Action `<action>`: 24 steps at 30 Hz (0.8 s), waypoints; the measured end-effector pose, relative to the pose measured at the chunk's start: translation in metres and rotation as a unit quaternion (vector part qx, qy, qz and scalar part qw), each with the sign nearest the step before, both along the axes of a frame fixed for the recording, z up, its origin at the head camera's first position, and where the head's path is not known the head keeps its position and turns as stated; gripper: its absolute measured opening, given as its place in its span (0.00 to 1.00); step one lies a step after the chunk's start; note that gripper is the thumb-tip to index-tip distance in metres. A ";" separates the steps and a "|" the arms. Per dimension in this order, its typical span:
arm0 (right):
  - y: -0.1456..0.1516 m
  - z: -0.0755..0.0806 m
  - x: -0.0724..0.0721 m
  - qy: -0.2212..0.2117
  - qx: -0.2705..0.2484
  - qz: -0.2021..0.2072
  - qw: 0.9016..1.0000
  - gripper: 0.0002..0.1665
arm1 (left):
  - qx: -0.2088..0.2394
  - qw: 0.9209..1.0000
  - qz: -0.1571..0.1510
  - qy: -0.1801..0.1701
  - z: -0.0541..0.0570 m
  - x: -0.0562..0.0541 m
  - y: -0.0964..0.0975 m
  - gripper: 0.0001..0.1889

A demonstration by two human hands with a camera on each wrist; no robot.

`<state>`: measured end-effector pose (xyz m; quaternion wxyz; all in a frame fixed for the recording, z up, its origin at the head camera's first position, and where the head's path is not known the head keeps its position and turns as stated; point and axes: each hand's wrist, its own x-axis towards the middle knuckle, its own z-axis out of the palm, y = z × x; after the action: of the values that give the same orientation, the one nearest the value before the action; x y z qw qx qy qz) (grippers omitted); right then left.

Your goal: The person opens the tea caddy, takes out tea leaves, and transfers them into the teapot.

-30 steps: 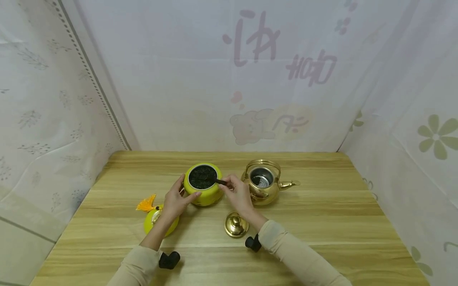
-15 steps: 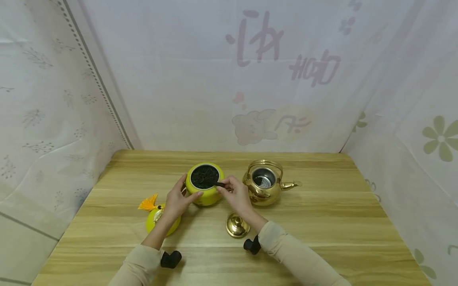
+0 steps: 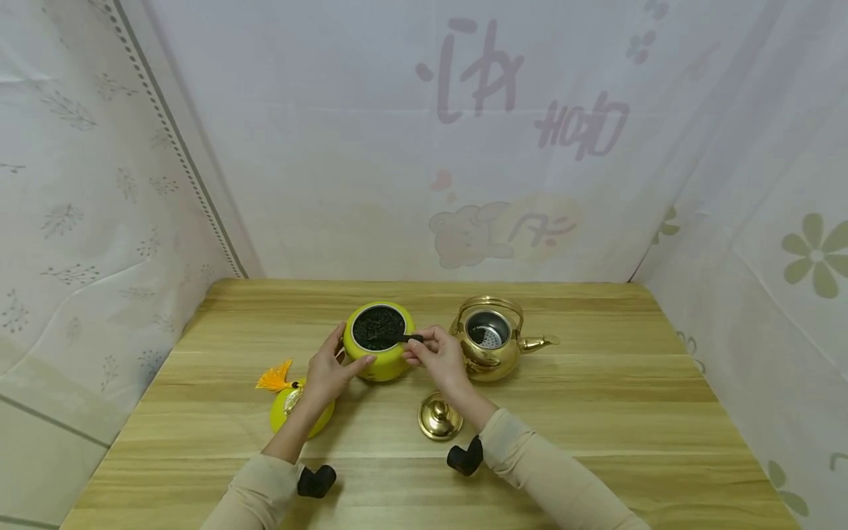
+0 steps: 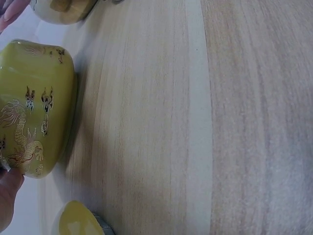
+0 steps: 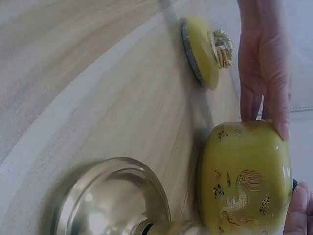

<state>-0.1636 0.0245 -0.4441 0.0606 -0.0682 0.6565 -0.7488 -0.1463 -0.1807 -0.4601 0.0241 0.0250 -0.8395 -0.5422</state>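
Note:
A yellow ceramic tea jar (image 3: 379,368) stands uncovered at the middle of the table, filled with dark loose tea leaves (image 3: 377,318). My left hand (image 3: 331,372) holds its left side, thumb along the front and fingers round behind. Between thumb and fingers my right hand (image 3: 440,361) pinches a slim black scoop (image 3: 405,338) by its handle, over the jar's right rim. The scoop's far end lies over the dark leaves and blends into them. A gold dragon decorates the jar (image 4: 29,107) in the left wrist view, and the same jar (image 5: 244,176) fills the right wrist view's lower right.
Right of the jar stands a golden teapot (image 3: 489,364), uncovered, with a perforated strainer (image 3: 491,337) inside and its handle raised. Its lid (image 3: 440,418) lies in front. The yellow jar lid (image 3: 318,419) with an orange tassel (image 3: 274,376) sits beneath my left forearm.
The scoop has turned so its handle lies more level across the front of the jar's opening. My right hand has rolled slightly; my left hand keeps its hold on the jar.

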 end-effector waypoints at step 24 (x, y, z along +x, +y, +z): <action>0.014 0.005 0.006 0.020 -0.064 -0.041 0.997 0.12 | -0.014 1.000 -0.003 -0.010 0.002 0.001 -0.001 0.47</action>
<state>-0.1576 0.0389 -0.4391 0.0126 -0.0597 0.6108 -0.7894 -0.1452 -0.1813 -0.4582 0.0143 0.0282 -0.8473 -0.5302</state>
